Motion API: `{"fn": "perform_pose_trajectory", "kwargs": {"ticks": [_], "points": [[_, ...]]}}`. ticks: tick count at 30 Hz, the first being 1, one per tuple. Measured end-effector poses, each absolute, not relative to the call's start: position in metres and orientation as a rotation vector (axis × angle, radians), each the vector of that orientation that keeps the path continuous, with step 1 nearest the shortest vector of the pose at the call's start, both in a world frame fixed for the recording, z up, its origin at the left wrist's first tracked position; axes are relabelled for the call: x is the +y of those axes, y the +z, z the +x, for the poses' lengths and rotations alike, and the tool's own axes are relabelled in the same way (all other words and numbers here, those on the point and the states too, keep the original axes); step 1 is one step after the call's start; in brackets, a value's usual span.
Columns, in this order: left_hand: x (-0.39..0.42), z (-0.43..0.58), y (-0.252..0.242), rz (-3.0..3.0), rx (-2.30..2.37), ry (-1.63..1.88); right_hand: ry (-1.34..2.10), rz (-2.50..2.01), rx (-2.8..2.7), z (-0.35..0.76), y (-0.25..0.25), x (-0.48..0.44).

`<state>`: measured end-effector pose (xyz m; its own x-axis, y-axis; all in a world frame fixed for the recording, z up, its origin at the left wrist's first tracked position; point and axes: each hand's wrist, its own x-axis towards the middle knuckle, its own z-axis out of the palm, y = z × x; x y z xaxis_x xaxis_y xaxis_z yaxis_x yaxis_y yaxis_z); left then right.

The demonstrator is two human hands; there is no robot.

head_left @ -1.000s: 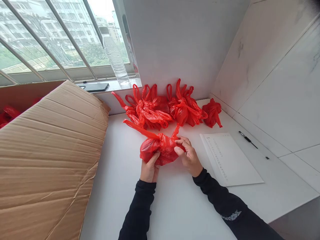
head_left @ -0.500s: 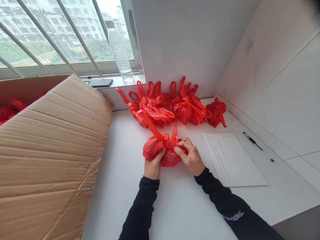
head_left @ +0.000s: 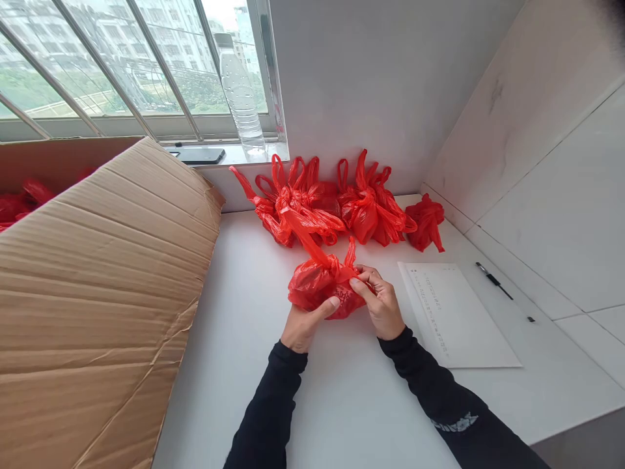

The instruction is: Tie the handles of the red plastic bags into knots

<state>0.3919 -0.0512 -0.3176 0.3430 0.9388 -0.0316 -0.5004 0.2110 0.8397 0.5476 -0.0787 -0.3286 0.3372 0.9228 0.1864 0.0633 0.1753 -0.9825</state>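
A knotted red plastic bag (head_left: 312,283) with something bulky inside is held between my hands above the white table (head_left: 244,312). My left hand (head_left: 306,320) cups it from below on the left, thumb lying along its front and the other fingers hidden underneath. At the bag's right side, my right hand (head_left: 379,298) pinches the plastic close to the knot between thumb and fingers. Loose handle ends stick up from the knot. The bag's contents cannot be made out.
Several tied red bags (head_left: 312,208) line the wall at the back, with a smaller red bag (head_left: 424,221) at their right end. On the left stands a large cardboard box (head_left: 107,280). Paper sheets (head_left: 463,319) and a pen (head_left: 493,280) lie right. A water bottle (head_left: 241,98) and phone (head_left: 200,155) occupy the windowsill.
The held bag has shifted slightly right. My left thumb has moved from near the knot down to the bag's lower front. My right hand keeps its pinch.
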Motion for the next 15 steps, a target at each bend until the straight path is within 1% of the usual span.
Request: {"fn": "perform_pose_trajectory", "kwargs": {"ticks": [3, 6, 15], "points": [[-0.052, 0.391, -0.320, 0.931, 0.632, 1.079, 0.804, -1.225, -0.997, 0.551, -0.332, -0.076], [-0.050, 0.391, -0.326, 0.878, 0.673, 1.158, 0.848, -1.207, -0.984, 0.550, -0.332, -0.076], [-0.044, 0.387, -0.332, 0.735, 0.671, 1.219, 0.855, -1.218, -1.028, 0.544, -0.328, -0.080]]}}
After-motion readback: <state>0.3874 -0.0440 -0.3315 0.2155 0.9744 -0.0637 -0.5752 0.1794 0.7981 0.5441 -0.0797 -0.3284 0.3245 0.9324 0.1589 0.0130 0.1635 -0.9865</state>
